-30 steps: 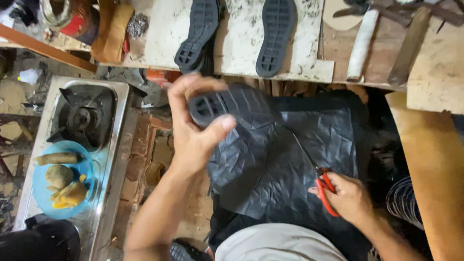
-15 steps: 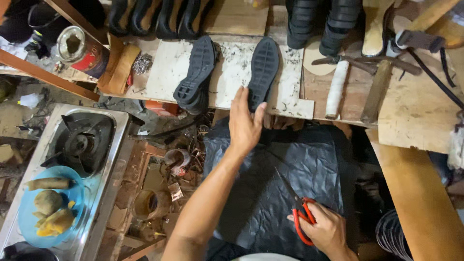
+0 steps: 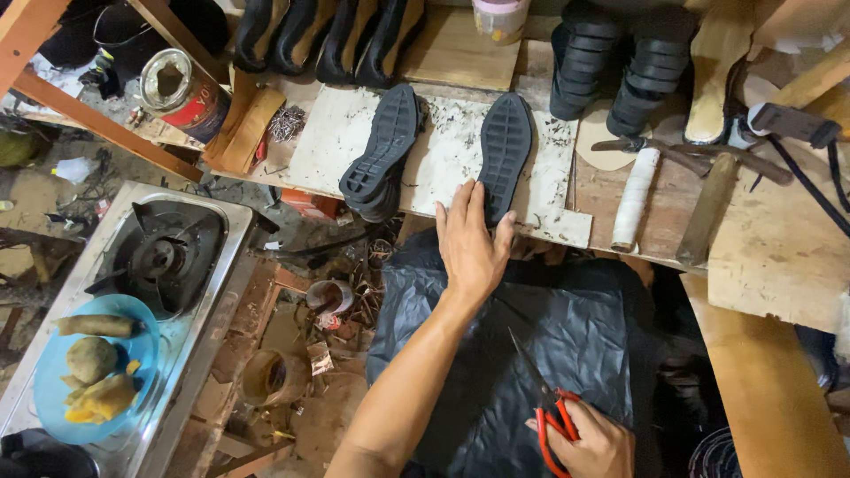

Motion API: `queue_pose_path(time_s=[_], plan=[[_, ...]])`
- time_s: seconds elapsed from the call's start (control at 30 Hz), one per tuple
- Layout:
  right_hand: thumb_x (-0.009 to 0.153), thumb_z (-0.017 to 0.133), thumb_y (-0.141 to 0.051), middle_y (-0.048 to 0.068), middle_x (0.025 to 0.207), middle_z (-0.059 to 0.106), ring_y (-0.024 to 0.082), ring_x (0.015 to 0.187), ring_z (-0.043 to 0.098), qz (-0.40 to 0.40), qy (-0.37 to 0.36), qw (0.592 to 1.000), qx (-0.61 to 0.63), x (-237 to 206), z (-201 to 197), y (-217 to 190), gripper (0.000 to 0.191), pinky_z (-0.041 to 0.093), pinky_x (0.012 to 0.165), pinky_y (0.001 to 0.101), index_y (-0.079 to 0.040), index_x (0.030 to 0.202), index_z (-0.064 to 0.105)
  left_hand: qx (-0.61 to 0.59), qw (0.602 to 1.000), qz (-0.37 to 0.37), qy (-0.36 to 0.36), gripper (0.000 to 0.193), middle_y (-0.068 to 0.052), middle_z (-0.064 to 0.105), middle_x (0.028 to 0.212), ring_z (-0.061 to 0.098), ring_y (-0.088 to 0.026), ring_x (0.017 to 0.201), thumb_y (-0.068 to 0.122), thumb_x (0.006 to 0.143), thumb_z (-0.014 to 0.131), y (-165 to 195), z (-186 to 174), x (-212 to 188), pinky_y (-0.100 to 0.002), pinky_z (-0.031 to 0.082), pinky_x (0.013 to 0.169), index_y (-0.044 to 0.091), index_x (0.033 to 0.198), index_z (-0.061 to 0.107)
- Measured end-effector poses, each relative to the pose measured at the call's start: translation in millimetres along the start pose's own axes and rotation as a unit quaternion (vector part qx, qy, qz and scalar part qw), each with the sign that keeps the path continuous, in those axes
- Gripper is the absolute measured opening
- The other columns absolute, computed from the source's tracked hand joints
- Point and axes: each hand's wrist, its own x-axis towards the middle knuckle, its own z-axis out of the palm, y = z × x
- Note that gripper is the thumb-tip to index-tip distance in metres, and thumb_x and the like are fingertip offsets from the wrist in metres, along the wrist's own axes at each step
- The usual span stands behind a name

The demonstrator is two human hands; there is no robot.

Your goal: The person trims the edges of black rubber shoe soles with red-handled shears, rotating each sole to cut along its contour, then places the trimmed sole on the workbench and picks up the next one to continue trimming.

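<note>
The left hand (image 3: 472, 250) lies flat, fingers spread, at the heel of a ridged black rubber sole (image 3: 505, 155) on the scarred white board (image 3: 443, 159). The right hand (image 3: 591, 443) grips red-handled scissors (image 3: 547, 405) over crinkled black plastic sheet (image 3: 549, 336); a second sole (image 3: 382, 152) lies nearby.

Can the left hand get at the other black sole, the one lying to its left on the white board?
Probably yes. The left hand rests open by the right sole; the other black sole lies nearby on the same white board, with bare board between.

wooden bench (image 3: 611, 199) carries a white board (image 3: 443, 155), soles, tools.
</note>
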Motion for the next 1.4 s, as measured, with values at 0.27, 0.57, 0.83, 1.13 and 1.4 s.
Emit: queue_pose_path(time_s=[0.27,0.57,0.83,1.13,1.4], plan=[[0.065,0.090,-0.033,0.011,0.080,0.078,0.019,0.067,0.079,-0.001,-0.060,0.998,-0.018,-2.4,7.8,10.6,0.047,0.062,0.057,0.0313,0.000,0.094,0.075,-0.004,0.994,0.011,-0.113,0.064,-0.027,0.051,0.150,0.050,-0.044,0.137,0.034,0.086,0.074,-0.9,-12.0,27.5,-0.055,0.034,0.120,-0.002,0.138,0.059],[0.057,0.093,-0.042,0.013,0.082,0.078,0.023,0.071,0.079,0.016,-0.062,0.997,-0.038,-4.8,8.2,14.7,0.051,0.062,0.062,0.0360,-0.004,0.087,0.076,0.068,0.991,0.090,-0.072,0.059,-0.030,0.048,0.150,0.049,-0.048,0.136,0.044,0.095,0.069,-20.8,-38.1,70.6,-0.057,0.037,0.115,-0.002,0.132,0.061],[0.064,0.086,-0.042,0.011,0.092,0.077,0.026,0.078,0.077,-0.176,-0.048,0.977,-0.108,-4.3,9.3,22.5,0.025,0.062,0.062,0.0382,-0.026,0.084,0.082,0.284,0.910,-0.076,-0.293,0.043,-0.024,0.070,0.110,0.067,-0.039,0.106,0.040,0.090,0.076,-90.8,-111.4,134.3,-0.049,0.054,0.095,0.001,0.107,0.072],[0.059,0.090,-0.044,0.008,0.083,0.078,0.021,0.071,0.078,0.027,-0.062,0.996,-0.054,-3.1,9.2,16.7,0.049,0.062,0.062,0.0345,-0.010,0.092,0.077,-0.577,0.767,-0.272,0.073,0.044,-0.015,0.069,0.103,0.070,-0.025,0.091,0.026,0.094,0.069,-76.4,-149.0,67.0,-0.043,0.058,0.086,-0.003,0.127,0.065],[0.076,0.091,-0.033,0.009,0.065,0.072,0.019,0.051,0.066,0.241,-0.122,0.962,0.027,-2.4,-11.2,-6.3,0.035,0.053,0.055,0.0328,-0.006,0.095,0.079,-0.615,0.663,-0.345,-0.251,0.029,-0.009,0.073,0.114,0.067,-0.017,0.102,0.011,0.097,0.066,-23.4,-115.9,-99.8,-0.031,0.054,0.093,-0.004,0.122,0.066]])
